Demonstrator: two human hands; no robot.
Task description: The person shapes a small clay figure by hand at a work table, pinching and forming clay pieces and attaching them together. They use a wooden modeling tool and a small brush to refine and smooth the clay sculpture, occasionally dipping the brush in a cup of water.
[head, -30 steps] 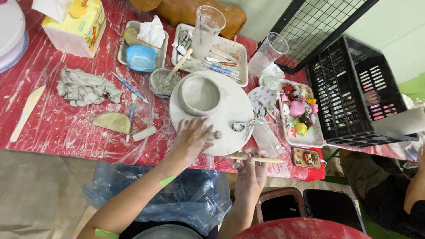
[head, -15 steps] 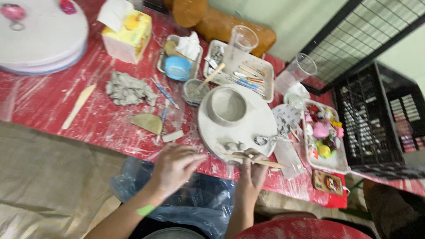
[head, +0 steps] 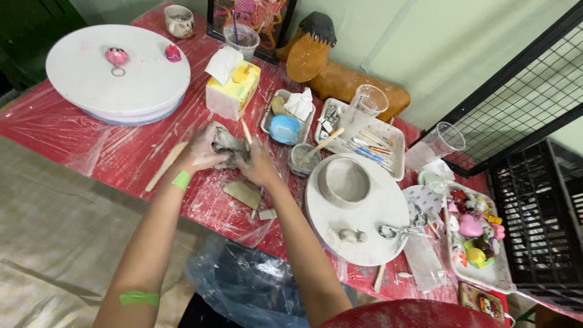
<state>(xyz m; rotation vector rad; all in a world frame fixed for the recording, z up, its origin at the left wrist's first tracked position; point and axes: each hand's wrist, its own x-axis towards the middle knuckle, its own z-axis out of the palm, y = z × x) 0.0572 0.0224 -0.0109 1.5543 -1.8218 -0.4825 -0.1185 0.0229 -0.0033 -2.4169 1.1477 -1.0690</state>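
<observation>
We are now gripping the grey clay lump [head: 229, 147] mid-desk, left hand [head: 202, 147] and right hand [head: 258, 165] fingers pressed around it, having left the round board [head: 357, 226] at the near edge.

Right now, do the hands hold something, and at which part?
Both hands grip a grey lump of clay: the left hand at its left end, the right hand at its right end, above the red table.

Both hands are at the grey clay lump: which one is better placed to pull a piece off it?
Probably the right hand: it sits on the near, open side of the clay lump, holding a thin stick. The left hand cups the lump's far side, so it looks better suited to steady it.
</observation>
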